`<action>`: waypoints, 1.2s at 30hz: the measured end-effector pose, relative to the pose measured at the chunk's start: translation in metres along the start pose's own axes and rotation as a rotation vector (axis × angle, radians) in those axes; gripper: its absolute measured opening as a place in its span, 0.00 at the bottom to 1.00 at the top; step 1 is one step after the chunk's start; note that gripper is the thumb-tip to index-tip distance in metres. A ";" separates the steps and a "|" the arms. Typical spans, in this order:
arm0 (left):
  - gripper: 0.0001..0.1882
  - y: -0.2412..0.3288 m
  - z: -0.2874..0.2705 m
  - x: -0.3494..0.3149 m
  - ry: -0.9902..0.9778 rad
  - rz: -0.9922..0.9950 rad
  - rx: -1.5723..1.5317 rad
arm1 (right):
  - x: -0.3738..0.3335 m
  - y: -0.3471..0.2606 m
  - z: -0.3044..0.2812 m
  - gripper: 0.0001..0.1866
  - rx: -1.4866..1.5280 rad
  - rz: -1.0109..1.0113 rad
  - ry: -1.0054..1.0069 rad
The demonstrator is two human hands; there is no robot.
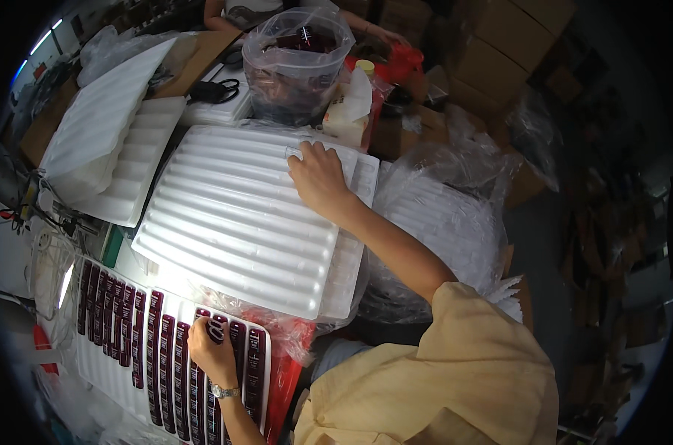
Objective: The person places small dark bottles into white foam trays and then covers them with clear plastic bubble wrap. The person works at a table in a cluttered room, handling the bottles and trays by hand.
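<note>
Likely light and bendy, the white ribbed tray (236, 215) suits a hold on opposite rims; the right hand (319, 176) lies at its far right corner, grip unclear. On its near side, the left hand (212, 353) meets glossy, probably slippery dark-red pieces (166, 371), hold hidden.

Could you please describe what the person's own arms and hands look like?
Both hands are bare, without gloves. The left hand has a silver-toned wristwatch at its wrist; the right hand shows no watch. The right sleeve is short, loose and tan, matching the top, leaving the forearm uncovered. The left sleeve cannot be made out.
</note>
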State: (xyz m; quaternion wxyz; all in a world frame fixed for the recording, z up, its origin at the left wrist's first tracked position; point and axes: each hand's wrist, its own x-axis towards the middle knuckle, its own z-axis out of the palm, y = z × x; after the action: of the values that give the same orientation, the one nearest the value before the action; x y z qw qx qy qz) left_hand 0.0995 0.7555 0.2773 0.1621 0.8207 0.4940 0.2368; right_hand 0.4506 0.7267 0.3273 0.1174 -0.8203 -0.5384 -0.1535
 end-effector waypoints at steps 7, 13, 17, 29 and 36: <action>0.19 0.002 0.002 0.002 0.013 0.068 -0.037 | 0.026 0.002 0.007 0.08 0.283 -0.031 0.253; 0.13 -0.003 -0.007 -0.001 0.169 -0.049 -0.704 | 0.035 -0.022 -0.005 0.13 1.079 0.118 0.158; 0.13 -0.004 -0.023 -0.006 0.107 -0.245 -1.050 | 0.023 -0.071 -0.035 0.16 1.853 0.286 -0.584; 0.19 0.036 -0.050 -0.013 0.123 -0.285 -1.403 | -0.023 -0.165 -0.075 0.08 1.286 -0.742 -0.468; 0.18 0.031 -0.057 -0.019 -0.016 -0.317 -1.752 | -0.038 -0.180 -0.075 0.10 1.576 -0.401 -0.592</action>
State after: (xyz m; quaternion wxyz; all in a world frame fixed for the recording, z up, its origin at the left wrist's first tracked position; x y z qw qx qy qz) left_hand 0.0838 0.7256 0.3359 0.7659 0.3257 0.2424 0.4986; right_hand 0.2614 0.7382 0.3873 0.4774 -0.3953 -0.6308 0.4668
